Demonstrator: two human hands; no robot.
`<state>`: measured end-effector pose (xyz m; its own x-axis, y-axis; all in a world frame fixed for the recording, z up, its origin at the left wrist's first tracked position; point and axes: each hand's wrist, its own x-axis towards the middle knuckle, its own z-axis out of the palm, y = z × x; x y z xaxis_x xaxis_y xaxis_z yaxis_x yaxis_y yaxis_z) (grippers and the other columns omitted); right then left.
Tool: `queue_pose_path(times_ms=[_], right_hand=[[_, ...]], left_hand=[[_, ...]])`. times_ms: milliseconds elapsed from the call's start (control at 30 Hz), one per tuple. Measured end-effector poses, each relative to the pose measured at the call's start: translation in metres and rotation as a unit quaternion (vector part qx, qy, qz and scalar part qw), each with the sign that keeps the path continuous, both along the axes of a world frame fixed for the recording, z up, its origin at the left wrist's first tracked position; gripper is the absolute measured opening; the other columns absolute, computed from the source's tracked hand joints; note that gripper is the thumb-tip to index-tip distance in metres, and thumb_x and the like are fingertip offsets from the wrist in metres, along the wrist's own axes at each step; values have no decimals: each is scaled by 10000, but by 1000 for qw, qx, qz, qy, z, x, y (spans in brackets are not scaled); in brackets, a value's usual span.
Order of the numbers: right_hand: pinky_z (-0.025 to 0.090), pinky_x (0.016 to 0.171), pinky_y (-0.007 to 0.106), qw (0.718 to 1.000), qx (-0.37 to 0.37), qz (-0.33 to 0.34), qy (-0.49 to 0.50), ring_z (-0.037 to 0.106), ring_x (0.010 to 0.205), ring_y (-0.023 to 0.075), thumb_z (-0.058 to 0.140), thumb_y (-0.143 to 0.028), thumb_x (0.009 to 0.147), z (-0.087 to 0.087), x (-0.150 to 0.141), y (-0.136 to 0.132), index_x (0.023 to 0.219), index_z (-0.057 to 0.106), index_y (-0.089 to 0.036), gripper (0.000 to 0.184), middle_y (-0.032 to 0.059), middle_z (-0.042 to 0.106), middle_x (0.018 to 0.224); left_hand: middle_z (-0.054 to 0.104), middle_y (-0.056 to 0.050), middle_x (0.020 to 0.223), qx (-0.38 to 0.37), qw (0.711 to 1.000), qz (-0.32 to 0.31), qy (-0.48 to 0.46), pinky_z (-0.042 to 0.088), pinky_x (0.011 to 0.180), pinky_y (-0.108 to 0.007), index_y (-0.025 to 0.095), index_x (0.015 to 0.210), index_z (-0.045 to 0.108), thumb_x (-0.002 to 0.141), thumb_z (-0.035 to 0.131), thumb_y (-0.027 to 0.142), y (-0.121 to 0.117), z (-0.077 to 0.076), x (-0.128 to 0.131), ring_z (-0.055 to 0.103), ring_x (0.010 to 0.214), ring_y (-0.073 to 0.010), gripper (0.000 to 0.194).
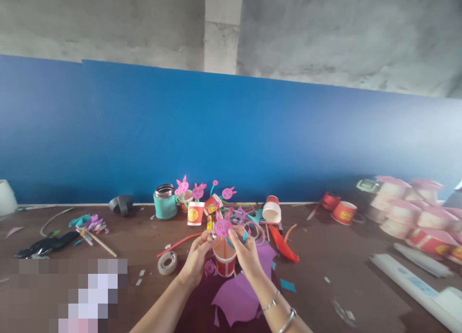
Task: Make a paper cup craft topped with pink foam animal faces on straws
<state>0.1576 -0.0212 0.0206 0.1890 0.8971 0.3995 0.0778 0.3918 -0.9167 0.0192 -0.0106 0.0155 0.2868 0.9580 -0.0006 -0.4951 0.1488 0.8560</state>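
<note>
A pink paper animal face (223,228) with pointed ears and drawn eyes stands upright over a red and white paper cup (225,267). My right hand (247,251) pinches its right edge between thumb and fingers; a blue strip shows by the fingers. At the face's lower left edge, my left hand (198,256) is closed with thumb and fingertips together on the paper. An orange strip runs down from the face into the cup. A purple foam-like sheet (238,297) lies beneath my right wrist, and a small pink cut-out (210,267) is beside the cup.
Behind my hands are paper cups (196,213) with pink faces, a teal thermos (165,203) and a tipped cup (272,211). A tape roll (167,263) lies left. Stacked cups (402,212) and a white power strip (407,280) occupy the right. A blue partition (224,135) backs the table.
</note>
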Motion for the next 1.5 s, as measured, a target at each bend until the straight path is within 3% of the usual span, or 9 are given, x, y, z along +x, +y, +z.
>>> queue_pose_path(times_ms=[233, 400, 500, 600, 700, 900, 1267, 1367, 1500], right_hand=[[476, 717, 299, 1000, -9, -7, 23, 592, 792, 212, 618, -480, 749, 2, -2, -1, 765, 684, -162, 326, 69, 666, 805], [473, 710, 300, 999, -16, 5, 34, 587, 748, 199, 606, -447, 773, 5, -1, -1, 784, 665, -158, 295, 48, 656, 752], [467, 674, 285, 998, -27, 27, 43, 582, 706, 186, 586, -451, 791, 5, -1, -1, 795, 656, -155, 304, 34, 649, 712], [469, 689, 293, 997, -39, 41, 49, 592, 726, 194, 580, -458, 795, 5, -1, -1, 836, 650, -154, 314, 41, 661, 747], [479, 726, 320, 995, -51, 36, 80, 608, 766, 210, 606, -458, 774, 4, -2, -1, 862, 630, -156, 315, 54, 670, 795], [471, 713, 307, 993, -86, -35, 79, 598, 776, 213, 673, -461, 696, 2, 1, 1, 861, 619, -158, 349, 46, 657, 780], [458, 675, 276, 995, -70, 52, 51, 558, 704, 178, 586, -505, 767, 1, -4, -4, 779, 595, -195, 311, 11, 608, 719], [471, 662, 267, 992, -98, 45, 61, 578, 722, 179, 579, -488, 780, 4, -1, -8, 900, 611, -200, 314, 27, 625, 781], [489, 620, 274, 986, -129, 78, 66, 598, 748, 183, 502, -415, 826, 2, 4, -6, 1121, 553, -218, 358, 53, 636, 945]], left_hand=[[596, 15, 698, 55, 998, 19, -35, 458, 670, -217, 174, 597, 506, 675, 681, 253, -5, 6, 7, 569, 659, -109, 207], [625, 14, 761, 46, 998, 39, -20, 460, 654, -215, 187, 631, 523, 681, 698, 286, -8, 6, 8, 579, 658, -108, 207], [655, -12, 897, 67, 996, 59, 1, 468, 771, -244, 220, 793, 600, 725, 658, 293, -9, 2, 10, 611, 840, -154, 115], [642, -55, 1081, 102, 993, 66, 7, 406, 942, -292, 229, 1002, 622, 745, 641, 303, -9, -1, 11, 540, 1100, -215, 269], [610, -87, 1183, 98, 993, 57, 2, 374, 989, -345, 214, 1119, 583, 754, 637, 349, -8, -2, 9, 491, 1183, -251, 392], [645, -95, 1134, 46, 995, 93, 1, 433, 907, -370, 214, 1134, 578, 783, 581, 446, -3, -1, 2, 580, 1073, -262, 421], [711, -78, 962, 22, 1000, -7, -7, 480, 804, -314, 178, 939, 667, 662, 730, 326, -7, 5, 3, 651, 901, -245, 321], [718, -59, 868, 3, 999, 26, -30, 495, 730, -300, 175, 901, 654, 651, 729, 343, -1, 5, -2, 671, 799, -223, 311], [705, -6, 775, -13, 990, 125, -69, 492, 670, -285, 200, 946, 613, 639, 731, 354, 14, 4, -14, 668, 684, -181, 364]])
